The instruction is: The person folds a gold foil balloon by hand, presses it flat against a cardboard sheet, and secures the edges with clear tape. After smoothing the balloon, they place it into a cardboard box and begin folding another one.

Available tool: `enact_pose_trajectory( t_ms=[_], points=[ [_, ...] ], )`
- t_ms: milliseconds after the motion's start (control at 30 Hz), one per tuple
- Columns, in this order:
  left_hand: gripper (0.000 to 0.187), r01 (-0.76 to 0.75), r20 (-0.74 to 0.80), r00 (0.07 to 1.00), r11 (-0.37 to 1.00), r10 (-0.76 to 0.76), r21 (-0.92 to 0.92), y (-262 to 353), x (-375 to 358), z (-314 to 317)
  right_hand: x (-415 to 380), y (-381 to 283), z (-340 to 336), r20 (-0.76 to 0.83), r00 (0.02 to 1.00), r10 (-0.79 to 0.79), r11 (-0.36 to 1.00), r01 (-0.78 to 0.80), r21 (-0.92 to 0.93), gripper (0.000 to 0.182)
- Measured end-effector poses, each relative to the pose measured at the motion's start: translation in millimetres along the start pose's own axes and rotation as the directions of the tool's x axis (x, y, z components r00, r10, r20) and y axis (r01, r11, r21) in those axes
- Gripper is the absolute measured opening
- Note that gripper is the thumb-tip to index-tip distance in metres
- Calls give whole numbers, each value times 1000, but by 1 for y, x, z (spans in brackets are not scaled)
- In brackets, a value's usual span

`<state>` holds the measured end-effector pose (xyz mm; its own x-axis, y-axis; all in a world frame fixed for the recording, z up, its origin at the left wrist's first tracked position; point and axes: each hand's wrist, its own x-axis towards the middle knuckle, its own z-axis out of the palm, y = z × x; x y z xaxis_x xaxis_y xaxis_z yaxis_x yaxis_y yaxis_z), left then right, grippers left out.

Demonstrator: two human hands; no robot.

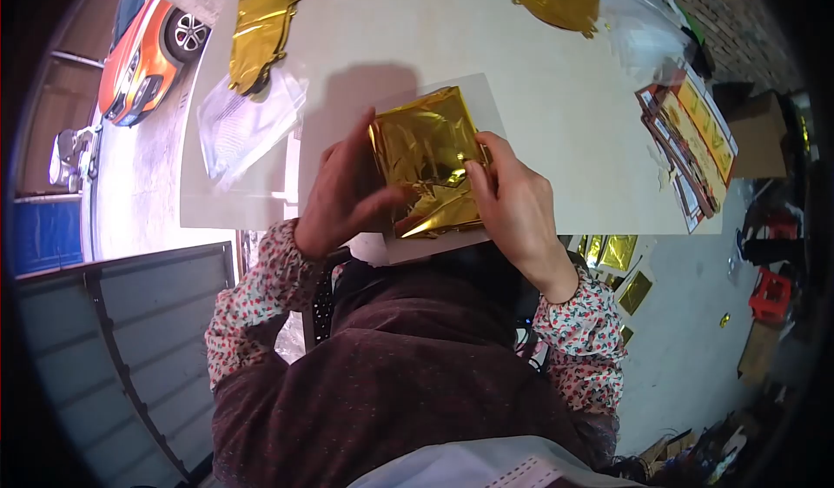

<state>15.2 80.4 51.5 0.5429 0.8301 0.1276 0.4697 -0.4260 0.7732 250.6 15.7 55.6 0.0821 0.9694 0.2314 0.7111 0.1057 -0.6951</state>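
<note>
Item: gold foil packet (427, 162), folded flat, centre of tabletop (556, 97). Your left hand (347, 194) and right hand (514, 201) pinch its side edges, fingers closed on foil. Unfolded gold foil (261, 27) waits at 11 o'clock; finished packs (691, 145) at 3 o'clock.
</note>
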Motion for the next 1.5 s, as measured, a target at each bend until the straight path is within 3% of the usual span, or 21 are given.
enact_pose_trajectory(
  t_ms=[33, 67, 267, 400, 467, 567, 667, 833, 933, 1033, 1067, 1167, 1267, 1367, 1500],
  points=[
    [91, 84, -64, 993, 980, -97, -181, 1, -1, 4, -1, 1, 3, -16, 1000, -18, 1000, 18, 7, 30],
    [74, 4, -140, 989, 957, -46, -289, 6, 2, 6, -1, 1, 5, -32, 999, -36, 999, 36, 13, 30],
    [41, 130, -113, 968, 836, -223, -532, -14, 25, -4, -3, 0, 4, 4, 998, 61, 997, -61, 37, 29],
    [26, 145, -58, 977, 841, -205, -521, -19, 28, -7, -2, -2, 4, 3, 997, 74, 997, -74, 28, 30],
    [23, 203, -5, 973, 860, -232, -469, -27, 29, -10, -2, -4, 6, -12, 998, 54, 998, -54, -7, 29],
    [21, 172, 63, 985, 915, -160, -365, -24, 33, -21, -2, -6, 7, -9, 999, 44, 997, -44, -55, 28],
    [18, 241, 113, 970, 877, -214, -415, -24, 38, -27, 2, -8, 4, 32, 997, 66, 994, -63, -86, 27],
    [16, 207, 99, 978, 928, -185, -309, -28, 40, -23, 2, -8, 2, 4, 1000, 28, 967, -27, -255, 28],
    [16, 190, 91, 981, 936, -170, -297, -29, 40, -24, 3, -16, -2, -108, 988, -112, 926, 65, -371, 37],
    [17, 231, 128, 971, 927, -201, -296, -29, 40, -25, 9, -15, 1, 35, 915, -402, 864, 391, -316, 50],
    [17, 253, 144, 965, 921, -218, -295, -28, 40, -26, 5, -18, 5, 159, 938, -309, 880, 346, -326, 60],
    [16, 263, 149, 963, 916, -227, -304, -22, 40, -30, -2, -11, 16, 234, 930, -283, 828, 360, -430, 64],
    [15, 287, 180, 954, 902, -239, -322, -21, 42, -31, -7, -4, 23, 231, 942, -244, 839, 324, -436, 68],
    [16, 272, 232, 955, 850, -183, -451, -34, 46, -31, -8, -4, 23, 226, 948, -224, 844, 304, -441, 70],
    [19, 379, 355, 901, 853, -251, -358, -24, 57, -47, -8, -1, 25, 223, 949, -224, 843, 303, -444, 71]
  ],
)
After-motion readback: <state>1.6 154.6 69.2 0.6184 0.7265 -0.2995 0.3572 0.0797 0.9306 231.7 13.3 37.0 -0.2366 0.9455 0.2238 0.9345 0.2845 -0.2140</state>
